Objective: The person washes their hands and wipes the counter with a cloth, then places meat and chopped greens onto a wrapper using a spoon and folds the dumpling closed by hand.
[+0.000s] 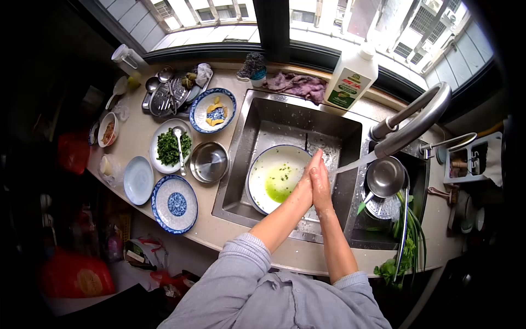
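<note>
My left hand [308, 174] and my right hand [322, 189] are pressed palm to palm over the sink [241, 129], wet, with outstretched fingers and no object visible in them. A stream of water [355, 164] from the metal faucet [415, 129] meets them at the right. Below and left of the hands, a white dark-rimmed bowl [256, 178] in the basin holds green-tinted liquid with leafy bits. Some fingers of the right hand are hidden behind the left.
On the left counter are a plate of chopped greens [167, 147], a bowl with ginger-like pieces [230, 101], a metal bowl [209, 162] and blue-rimmed plate [175, 219]. A white bottle [350, 77] stands behind the sink. The right basin holds a ladle [385, 176] and green onions [416, 233].
</note>
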A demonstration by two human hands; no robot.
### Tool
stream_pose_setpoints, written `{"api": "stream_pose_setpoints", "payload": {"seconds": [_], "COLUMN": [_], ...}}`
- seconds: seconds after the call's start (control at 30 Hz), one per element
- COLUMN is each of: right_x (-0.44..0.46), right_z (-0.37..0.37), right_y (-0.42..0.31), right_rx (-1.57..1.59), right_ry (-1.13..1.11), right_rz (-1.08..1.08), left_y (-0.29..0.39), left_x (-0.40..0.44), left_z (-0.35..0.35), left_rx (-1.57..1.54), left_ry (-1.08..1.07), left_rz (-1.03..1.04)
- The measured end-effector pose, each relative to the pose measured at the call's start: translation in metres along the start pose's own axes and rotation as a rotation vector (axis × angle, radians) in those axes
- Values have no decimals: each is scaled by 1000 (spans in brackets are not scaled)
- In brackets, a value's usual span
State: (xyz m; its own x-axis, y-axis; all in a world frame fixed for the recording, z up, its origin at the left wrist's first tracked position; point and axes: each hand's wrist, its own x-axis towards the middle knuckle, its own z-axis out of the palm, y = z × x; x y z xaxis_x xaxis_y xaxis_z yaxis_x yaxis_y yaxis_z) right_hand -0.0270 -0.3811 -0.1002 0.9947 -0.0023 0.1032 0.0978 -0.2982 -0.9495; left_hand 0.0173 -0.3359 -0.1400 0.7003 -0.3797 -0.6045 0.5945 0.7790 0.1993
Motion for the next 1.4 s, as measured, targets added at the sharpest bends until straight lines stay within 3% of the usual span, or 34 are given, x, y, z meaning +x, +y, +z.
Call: {"api": "stream_pose_setpoints", "payload": {"seconds": [0.03, 0.07, 0.1, 0.13, 0.23, 0.33, 0.43, 0.47, 0.6, 0.7, 0.73, 0.77, 0.83, 0.87, 0.97, 1.0, 1.1, 1.13, 1.23, 1.27, 1.37, 1.4], "right_x": [3, 12, 23, 27, 30, 25, 14, 19, -13, -7, -5, -2, 4, 6, 0, -4, -14, -15, -17, -16, -16, -17], "right_z": [6, -1, -9, -17, -12, -8, -15, -14, 6, -12, -14, -17, -23, -20, -19, -21, -20, -25, -23, -26, -27, -28], "right_y": [25, 16, 0, -5, -19, 1, 28, 31, 4, 31, 27, 22, 25, 26, 3, 0, 64, 49, 25, 38, 50, 71], "right_rx": [55, 308, 556, 601, 553, 489, 413, 491, 488, 366, 325, 308, 569, 750, 1193, 1337, 1294, 1251, 1375, 1243, 1101, 1201], "right_ry": [50, 37, 20, 22, -8, -28, -15, 80, 228, 65, 13, 117, 172, 222, 131, 102, 132, 86, 158, 113, 163, 40], "right_rz": [39, 221, 407, 536, 611, 460, 324, 388, 412, 294, 255, 271, 449, 422, 449, 455, 543, 723, 664, 720, 757, 683], "left_y": [-13, -27, -31, -10, -22, -17, -21, -16, -26, -29, -13, -11, -8, -10, -43, -42, -59, -61, -40, -34, 2, 0], "left_x": [31, 62, 94, -29, 9, -5, -33, -53, -7, 4, -20, -24, -32, -36, -13, -23, -30, -37, -65, -61, -80, -76], "left_z": [-19, -38, -59, 41, -7, -4, 17, 31, -5, -4, 7, 12, 22, 29, 16, 25, 4, 0, -12, -30, -30, -38], "left_rx": [20, 38, -69, 99, 231, 268, 186, 194, 288, 248, 226, 215, 191, -38, -234, -205, 879, 1247, 1497, 1620, 2022, 2179], "left_ry": [-42, -83, -267, 22, 214, 154, 20, 9, 9, 119, 72, 93, 140, 130, 159, 198, 396, 448, 7, -200, -661, -658], "left_rz": [50, 100, 49, 41, 127, 350, 140, 68, 235, 345, 243, 212, 159, 203, 389, 303, 634, 727, 1168, 1179, 1556, 1531]}}
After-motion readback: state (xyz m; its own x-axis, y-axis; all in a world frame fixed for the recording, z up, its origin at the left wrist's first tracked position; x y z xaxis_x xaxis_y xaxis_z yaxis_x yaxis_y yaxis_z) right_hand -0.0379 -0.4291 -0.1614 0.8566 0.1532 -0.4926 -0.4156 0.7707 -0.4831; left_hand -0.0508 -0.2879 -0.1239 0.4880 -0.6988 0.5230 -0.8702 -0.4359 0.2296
